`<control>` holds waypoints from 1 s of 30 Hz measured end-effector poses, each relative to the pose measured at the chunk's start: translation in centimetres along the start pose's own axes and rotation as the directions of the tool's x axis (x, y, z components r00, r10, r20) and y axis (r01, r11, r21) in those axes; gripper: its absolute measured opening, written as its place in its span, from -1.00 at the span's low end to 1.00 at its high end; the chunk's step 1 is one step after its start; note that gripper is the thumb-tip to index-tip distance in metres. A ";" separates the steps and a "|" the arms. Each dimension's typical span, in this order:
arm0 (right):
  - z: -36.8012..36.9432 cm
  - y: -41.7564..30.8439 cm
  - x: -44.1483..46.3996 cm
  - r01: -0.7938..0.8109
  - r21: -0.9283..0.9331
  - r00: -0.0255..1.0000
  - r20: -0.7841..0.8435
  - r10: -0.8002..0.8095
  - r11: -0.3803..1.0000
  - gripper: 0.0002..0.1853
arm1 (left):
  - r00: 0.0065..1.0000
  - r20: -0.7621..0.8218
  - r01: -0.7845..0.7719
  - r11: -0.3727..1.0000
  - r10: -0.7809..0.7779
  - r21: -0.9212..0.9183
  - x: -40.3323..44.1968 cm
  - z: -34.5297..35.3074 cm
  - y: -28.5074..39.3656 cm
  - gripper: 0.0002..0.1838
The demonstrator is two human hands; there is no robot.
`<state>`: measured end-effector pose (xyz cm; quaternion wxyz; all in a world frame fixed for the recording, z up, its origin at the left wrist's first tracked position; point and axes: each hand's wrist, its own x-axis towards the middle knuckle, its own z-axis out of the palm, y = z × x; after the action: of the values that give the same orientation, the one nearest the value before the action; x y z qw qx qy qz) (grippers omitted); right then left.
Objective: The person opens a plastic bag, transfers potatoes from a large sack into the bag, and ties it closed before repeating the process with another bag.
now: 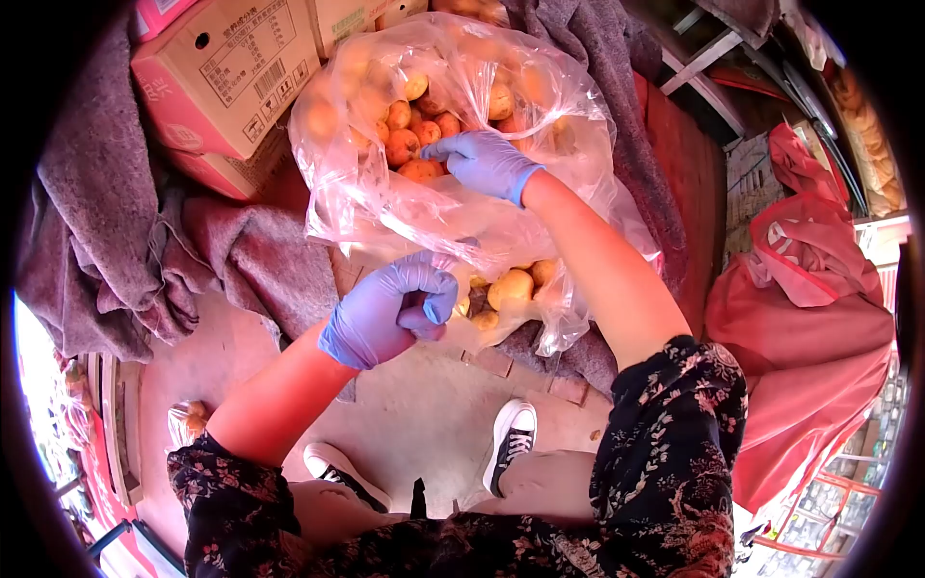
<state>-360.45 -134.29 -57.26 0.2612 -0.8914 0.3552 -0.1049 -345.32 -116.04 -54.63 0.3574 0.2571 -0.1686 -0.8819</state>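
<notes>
A large clear plastic bag bulges with several round orange-yellow fruits showing through its mouth. My right hand, in a blue-purple glove, reaches over the bag with fingers stretched left, the tips at the fruits. Whether those tips touch a fruit is hard to see. Below the bag's front edge is my left hand, gloved alike, its fingers curled and the upper ones against the plastic edge. Just to its right, bigger yellow fruits show in the lower part of the plastic.
Cardboard boxes are stacked at the upper left. Grey-purple blankets drape at the left and behind the bag. Red cloth hangs at the right. A small bag of fruit sits on the floor at the lower left.
</notes>
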 end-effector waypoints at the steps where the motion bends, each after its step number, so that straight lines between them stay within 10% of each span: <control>1: 1.2 2.1 1.9 -0.043 -0.125 0.999 0.019 0.046 0.991 -0.58 | 1.000 0.007 0.020 1.000 -0.020 -0.006 0.2 -0.4 0.0 -0.94; 3: 1.0 5.9 4.6 -0.204 -0.292 0.958 0.138 0.253 0.934 -0.44 | 0.999 0.018 0.027 1.000 -0.027 -0.008 0.4 -1.5 -0.1 -0.96; 6: -3.1 7.9 4.9 -0.508 -0.400 0.850 -0.093 0.518 0.763 -0.20 | 1.000 0.013 -0.019 0.996 0.018 0.092 0.2 -1.7 0.6 -0.76; 8: -7.1 11.4 4.9 -0.511 -0.479 0.829 -0.493 0.263 0.714 -0.21 | 0.998 -0.069 -0.005 1.000 0.006 0.004 -0.2 -1.4 1.5 -0.81; 9: -9.9 8.9 4.4 -0.647 -0.505 0.760 -0.481 0.436 0.571 -0.19 | 0.998 -0.061 -0.004 1.000 0.004 -0.004 0.0 -1.9 1.6 -0.84; 11: -12.2 9.2 3.3 -0.634 -0.672 0.765 -0.616 0.186 0.383 -0.16 | 1.000 0.003 -0.003 1.000 0.003 0.022 0.4 -3.1 1.7 -0.88; 13: -14.4 9.1 4.0 -0.601 -0.643 0.795 -0.538 0.279 0.474 -0.33 | 0.999 0.032 0.009 0.999 -0.010 0.039 0.9 -3.6 1.8 -0.91; 16: -15.5 7.3 3.4 -0.341 -0.035 0.781 -0.566 0.263 0.939 -0.63 | 0.999 -0.013 0.042 0.999 -0.042 -0.012 1.1 -3.6 1.6 -0.89; 19: -13.4 5.2 3.3 -0.231 -0.367 0.663 -0.737 -0.130 0.901 -0.79 | 0.999 -0.003 0.049 0.998 -0.049 -0.035 1.1 -3.9 1.6 -0.82; 20: -11.5 4.4 3.3 0.082 -0.360 0.610 -0.719 -0.333 0.929 -0.73 | 0.998 -0.021 0.050 0.998 -0.051 -0.044 0.9 -3.5 1.6 -0.79; 24: -5.3 5.7 4.4 -0.052 -0.627 0.976 -0.196 -0.092 0.777 -0.65 | 0.993 -0.037 0.113 0.993 -0.112 0.022 1.1 -4.0 1.7 -0.53; 28: -1.0 11.5 6.4 -0.080 -0.847 0.991 -0.123 -0.047 0.526 -0.58 | 0.998 -0.031 0.046 0.998 -0.047 -0.049 1.5 -3.9 1.5 -0.46; 30: -0.7 12.3 7.2 -0.157 -0.762 0.984 -0.178 0.030 0.629 -0.59 | 0.999 -0.005 0.032 0.998 -0.032 -0.053 1.6 -4.2 1.5 -0.47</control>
<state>-362.62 -147.06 -63.28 -0.1673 -0.8872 0.4300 0.0049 -343.07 -118.69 -57.82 0.3505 0.2527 -0.1399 -0.8909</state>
